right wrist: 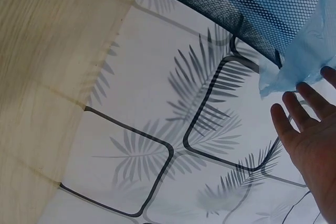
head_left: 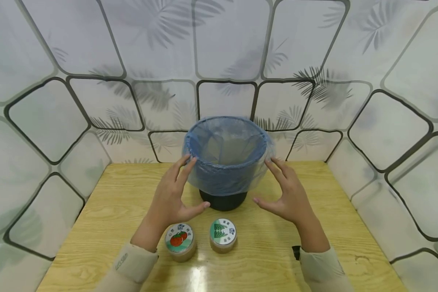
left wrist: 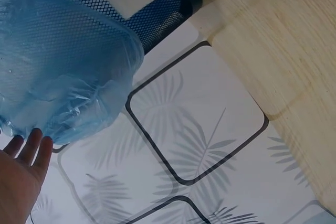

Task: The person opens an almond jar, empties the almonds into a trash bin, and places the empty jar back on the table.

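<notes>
A black mesh wastebasket (head_left: 223, 202) stands on the table, lined with a thin blue plastic bag (head_left: 220, 180). The bag is folded over the rim, and its loose skirt hangs down outside, leaving the dark base bare. My left hand (head_left: 173, 196) is at the bag's left side with fingers spread, its fingertips at the bag's edge in the left wrist view. On the other side, my right hand (head_left: 286, 194) has its fingers extended and thumb apart, fingertips close against the bag. Whether the fingertips press the plastic cannot be told. Neither hand grips anything.
Two round lidded jars stand in front of the basket: a jar with a red fruit label (head_left: 180, 242) beside the left wrist, and a jar with a green leaf label (head_left: 223, 235). The wooden table (head_left: 270, 251) meets patterned walls (head_left: 160, 101) behind and at both sides.
</notes>
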`<control>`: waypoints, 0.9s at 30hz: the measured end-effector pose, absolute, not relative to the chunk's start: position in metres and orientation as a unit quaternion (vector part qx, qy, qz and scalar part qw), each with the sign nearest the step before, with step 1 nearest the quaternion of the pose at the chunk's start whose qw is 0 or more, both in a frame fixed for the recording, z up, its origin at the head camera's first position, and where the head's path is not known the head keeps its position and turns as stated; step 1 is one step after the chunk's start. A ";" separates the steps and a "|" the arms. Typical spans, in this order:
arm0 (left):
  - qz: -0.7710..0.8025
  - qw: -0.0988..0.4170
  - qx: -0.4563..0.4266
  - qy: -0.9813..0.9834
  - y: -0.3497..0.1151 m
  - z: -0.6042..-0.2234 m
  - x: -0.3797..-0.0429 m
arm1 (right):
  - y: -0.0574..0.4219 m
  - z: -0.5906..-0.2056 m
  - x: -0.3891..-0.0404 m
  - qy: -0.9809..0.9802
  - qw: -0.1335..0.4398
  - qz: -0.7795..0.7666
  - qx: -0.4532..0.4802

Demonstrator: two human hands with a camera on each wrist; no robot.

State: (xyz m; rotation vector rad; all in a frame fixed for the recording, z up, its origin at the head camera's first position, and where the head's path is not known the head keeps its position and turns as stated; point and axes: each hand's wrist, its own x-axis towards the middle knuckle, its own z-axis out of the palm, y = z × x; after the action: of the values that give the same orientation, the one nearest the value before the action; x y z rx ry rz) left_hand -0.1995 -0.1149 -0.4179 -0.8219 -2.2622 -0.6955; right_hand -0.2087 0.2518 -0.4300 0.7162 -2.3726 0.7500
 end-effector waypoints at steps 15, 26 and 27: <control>-0.274 0.310 -0.328 -0.849 -0.114 -0.429 -0.190 | 0.252 -0.443 -0.202 -0.888 0.256 0.280 0.262; -0.284 0.305 -0.342 -0.843 -0.115 -0.433 -0.187 | 0.249 -0.452 -0.193 -0.895 0.179 0.322 0.252; -0.283 0.303 -0.341 -0.844 -0.114 -0.433 -0.186 | 0.249 -0.453 -0.192 -0.896 0.165 0.327 0.251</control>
State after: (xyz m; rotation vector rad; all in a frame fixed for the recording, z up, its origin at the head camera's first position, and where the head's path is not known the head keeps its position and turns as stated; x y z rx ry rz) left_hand -0.1864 -0.1145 -0.4329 -0.9037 -2.2363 -0.7490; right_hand -0.1920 0.2486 -0.4528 0.7159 -2.5524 0.9307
